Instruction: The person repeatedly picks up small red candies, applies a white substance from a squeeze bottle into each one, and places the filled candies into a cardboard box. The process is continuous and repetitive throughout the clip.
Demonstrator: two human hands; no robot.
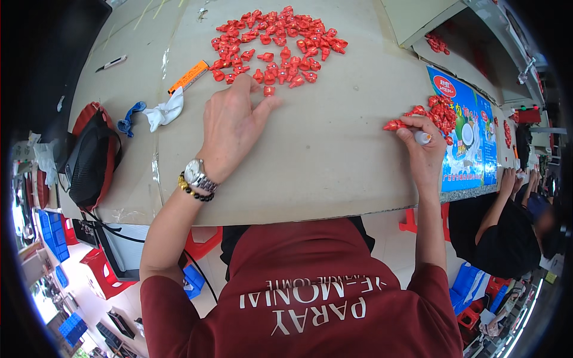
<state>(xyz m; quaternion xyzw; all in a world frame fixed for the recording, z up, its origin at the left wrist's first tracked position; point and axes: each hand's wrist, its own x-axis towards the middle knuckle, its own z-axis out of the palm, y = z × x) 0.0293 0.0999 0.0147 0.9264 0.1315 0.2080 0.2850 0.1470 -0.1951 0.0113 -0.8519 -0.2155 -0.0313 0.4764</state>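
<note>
Many small glossy red pieces, each with a rounded body and a short stub, lie in a loose ring (280, 36) on the far middle of the table. My left hand (230, 122) rests at the near edge of this ring, thumb and fingers apart. One red piece (269, 91) lies just past the thumb, between it and the fingers. At the right, my right hand (425, 149) is closed round a white-ended pen-like tube (422, 138). A red piece (394, 125) shows at its fingertips. Beside that hand is a heap of red pieces (441, 113), partly on a blue printed sheet (468, 161).
An orange strip-shaped box (188, 77), a white cloth (164, 111) with a blue band, a cutter knife (111, 63) and a black-and-red bag (94, 158) lie at the left. A pale cabinet (421, 21) stands at the far right. Another person (498, 232) sits at the right.
</note>
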